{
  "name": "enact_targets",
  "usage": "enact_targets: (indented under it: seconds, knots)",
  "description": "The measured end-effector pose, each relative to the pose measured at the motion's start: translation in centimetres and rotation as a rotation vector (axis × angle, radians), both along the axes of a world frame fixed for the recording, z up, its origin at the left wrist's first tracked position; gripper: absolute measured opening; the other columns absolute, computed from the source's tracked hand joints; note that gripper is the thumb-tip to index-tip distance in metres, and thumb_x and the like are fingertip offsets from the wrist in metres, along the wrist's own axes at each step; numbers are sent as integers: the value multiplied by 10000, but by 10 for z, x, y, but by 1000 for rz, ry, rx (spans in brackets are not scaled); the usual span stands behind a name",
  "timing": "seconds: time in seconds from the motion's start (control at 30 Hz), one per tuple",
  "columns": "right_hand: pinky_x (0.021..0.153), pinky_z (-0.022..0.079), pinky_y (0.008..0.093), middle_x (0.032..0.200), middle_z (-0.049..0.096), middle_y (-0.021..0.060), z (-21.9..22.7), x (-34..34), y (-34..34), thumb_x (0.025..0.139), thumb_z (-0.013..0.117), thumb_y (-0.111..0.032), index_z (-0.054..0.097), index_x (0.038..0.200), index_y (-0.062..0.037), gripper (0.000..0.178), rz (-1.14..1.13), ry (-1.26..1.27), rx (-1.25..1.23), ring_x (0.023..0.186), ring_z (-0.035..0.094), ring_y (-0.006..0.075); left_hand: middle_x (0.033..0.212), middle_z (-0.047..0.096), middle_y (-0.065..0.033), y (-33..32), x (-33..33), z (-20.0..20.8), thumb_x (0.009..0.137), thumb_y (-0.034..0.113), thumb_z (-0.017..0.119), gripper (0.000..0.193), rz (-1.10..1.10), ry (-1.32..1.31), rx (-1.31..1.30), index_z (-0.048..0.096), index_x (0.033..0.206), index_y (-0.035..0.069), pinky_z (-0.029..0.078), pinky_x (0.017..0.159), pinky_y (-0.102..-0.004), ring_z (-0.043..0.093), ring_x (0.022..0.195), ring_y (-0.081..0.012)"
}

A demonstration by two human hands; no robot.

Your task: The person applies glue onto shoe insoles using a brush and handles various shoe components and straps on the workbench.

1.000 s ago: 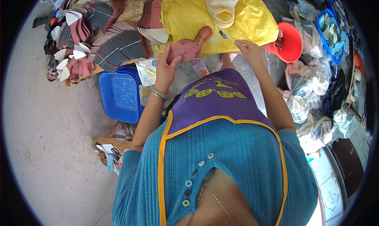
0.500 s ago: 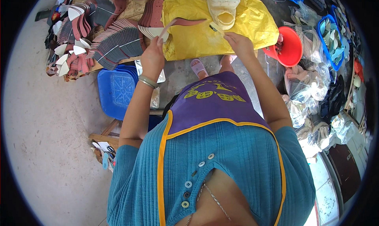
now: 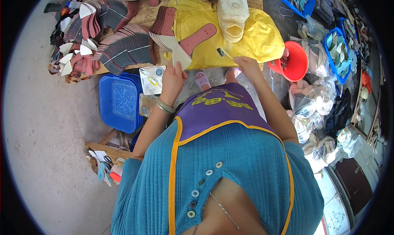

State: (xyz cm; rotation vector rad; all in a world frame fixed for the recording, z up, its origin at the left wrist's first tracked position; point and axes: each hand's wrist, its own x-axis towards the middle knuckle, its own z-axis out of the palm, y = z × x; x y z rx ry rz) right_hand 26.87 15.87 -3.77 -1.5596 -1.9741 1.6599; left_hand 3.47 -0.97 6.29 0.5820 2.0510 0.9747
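Note:
My left hand [image 3: 173,84] pinches a shoe insole [image 3: 198,39] by its pale end, and the reddish part points up and to the right. My right hand [image 3: 248,67] grips the light handle of a small brush [image 3: 227,53], its dark tip turned toward the insole but apart from it. Both are held over the near edge of a yellow plastic sheet [image 3: 264,36] on the table. On that sheet lies a cloudy plastic jug [image 3: 233,9], its cut opening facing me. A fanned row of similar insoles [image 3: 162,22] lies just left of the sheet.
More stacked insoles [image 3: 127,46] cover the left of the wooden table [image 3: 254,1]. Blue trays [image 3: 120,101] stand below at left. A red bucket [image 3: 296,60] is right of the table, beside bagged pieces [image 3: 314,93] and a blue basket [image 3: 337,56] of light-green pieces.
The insole, seen nearly edge-on before, now shows its broad face and angles upward. My left hand has come slightly lower and right. The brush remains in my right hand, and the whole view has shifted.

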Motion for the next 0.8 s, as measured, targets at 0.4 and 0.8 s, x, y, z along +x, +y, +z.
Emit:
enact_targets:
  seconds: [0.4,0.8]
  knots:
    - [694,504,410,861,674,122,31,-27,65,859,534,-427,680,1006,-192,313,147,-403,508,823,645,292,574,539,-78,25,21,-46,894,209,379,288,-13,-206,-55,523,961,-30,401,386,-285,459,391,-143]
    - [649,501,379,809,670,124,20,10,32,873,555,-357,672,995,-148,269,293,-340,705,761,647,272,591,536,-68,23,22,-48,889,227,417,277,48,-285,-67,532,938,-20,390,397,-274,448,406,-125]
